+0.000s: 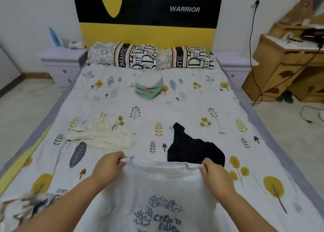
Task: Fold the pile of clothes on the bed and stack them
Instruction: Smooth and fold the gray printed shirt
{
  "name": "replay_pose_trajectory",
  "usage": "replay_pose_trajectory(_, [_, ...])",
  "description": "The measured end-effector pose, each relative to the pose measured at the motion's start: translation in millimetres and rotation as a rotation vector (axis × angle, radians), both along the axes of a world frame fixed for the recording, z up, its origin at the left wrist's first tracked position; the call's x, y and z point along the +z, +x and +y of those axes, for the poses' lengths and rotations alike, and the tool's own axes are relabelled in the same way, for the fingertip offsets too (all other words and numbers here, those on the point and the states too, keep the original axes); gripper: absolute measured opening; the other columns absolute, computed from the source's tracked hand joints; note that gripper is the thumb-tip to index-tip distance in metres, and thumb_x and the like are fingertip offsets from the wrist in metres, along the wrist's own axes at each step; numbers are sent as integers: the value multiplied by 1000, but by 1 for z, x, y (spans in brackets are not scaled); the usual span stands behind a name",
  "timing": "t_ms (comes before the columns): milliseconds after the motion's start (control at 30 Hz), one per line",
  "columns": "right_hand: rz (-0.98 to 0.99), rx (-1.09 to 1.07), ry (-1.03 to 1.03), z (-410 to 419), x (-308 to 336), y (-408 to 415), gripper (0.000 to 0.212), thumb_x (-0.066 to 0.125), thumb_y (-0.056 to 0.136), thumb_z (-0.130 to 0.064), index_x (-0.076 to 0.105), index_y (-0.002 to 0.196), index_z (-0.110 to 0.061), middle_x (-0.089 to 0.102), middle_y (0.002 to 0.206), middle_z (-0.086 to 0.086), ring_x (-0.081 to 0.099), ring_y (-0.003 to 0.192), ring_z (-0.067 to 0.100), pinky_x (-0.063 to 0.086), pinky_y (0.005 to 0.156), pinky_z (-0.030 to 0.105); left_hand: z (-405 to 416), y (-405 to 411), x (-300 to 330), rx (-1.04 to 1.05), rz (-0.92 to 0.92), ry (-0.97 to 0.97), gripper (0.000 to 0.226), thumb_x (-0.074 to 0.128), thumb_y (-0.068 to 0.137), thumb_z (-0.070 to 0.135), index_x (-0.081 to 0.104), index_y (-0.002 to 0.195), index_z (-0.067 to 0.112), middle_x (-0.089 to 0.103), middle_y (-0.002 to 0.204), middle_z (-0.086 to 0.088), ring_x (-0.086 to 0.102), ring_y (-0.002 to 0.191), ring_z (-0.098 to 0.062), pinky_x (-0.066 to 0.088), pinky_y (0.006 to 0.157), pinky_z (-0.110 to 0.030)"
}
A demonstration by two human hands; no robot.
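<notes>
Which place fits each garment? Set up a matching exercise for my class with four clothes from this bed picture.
Things:
1. white printed T-shirt
2. black garment
3. cream garment
4. folded green stack

Places:
A. near the pillows
B. crumpled, left of centre
C. gripped by left hand and right hand
D. just beyond the right hand

Pairs: 1-C, 2-D, 3-B, 4-A

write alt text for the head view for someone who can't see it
Both hands, left hand and right hand, pinch the shoulders of a white printed cartoon T-shirt over a leaf-patterned bed sheet. Beyond lie a crumpled cream garment, a crumpled black garment and a folded green-and-white stack near two pillows.
</notes>
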State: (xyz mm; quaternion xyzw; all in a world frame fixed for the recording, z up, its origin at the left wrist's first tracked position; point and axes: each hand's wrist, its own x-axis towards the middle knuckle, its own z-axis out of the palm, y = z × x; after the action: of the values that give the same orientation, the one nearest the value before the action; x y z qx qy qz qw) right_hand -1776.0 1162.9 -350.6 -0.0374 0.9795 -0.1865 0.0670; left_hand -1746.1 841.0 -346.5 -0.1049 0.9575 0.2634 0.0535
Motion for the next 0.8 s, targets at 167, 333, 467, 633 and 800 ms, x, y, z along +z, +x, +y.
replay_pose_trajectory(167, [52,-12,121,-12,-58,-52,25,34,100,-30,48,92,-11,53,69,0,48,60,16,28,46,29,2,-46,-61,77,74,-136,22,58,89,29,51,71,20,53,64,2,54,71,-24,28,52,-29])
replay_pose_trajectory(333, [31,-130,48,-29,-103,-96,17,42,96,-14,47,111,-7,58,92,10,57,85,27,41,59,33,7,-88,-111,228,141,-78,19,57,90,23,62,100,7,65,91,-13,60,90,-33,37,67,-32])
replay_pose_trajectory(467, [41,-116,196,-39,-148,-79,59,49,95,-26,23,146,-12,20,151,19,22,138,33,32,106,42,6,-80,-160,238,55,-107,46,59,88,20,46,130,5,48,129,-20,46,115,-38,39,89,-43])
replay_pose_trajectory(633, [-111,-349,220,-23,-197,-27,75,49,92,-36,4,148,-17,-1,155,19,3,143,37,14,111,56,-9,-31,-209,388,-258,-217,67,65,81,45,41,131,7,38,136,-20,38,123,-39,37,94,-52])
replay_pose_trajectory(800, [-211,-588,30,3,-215,-20,44,58,87,-31,49,116,0,44,123,24,40,117,39,37,94,49,-30,-15,-225,330,-173,-226,26,59,88,25,54,86,0,54,101,-26,52,95,-41,41,75,-45])
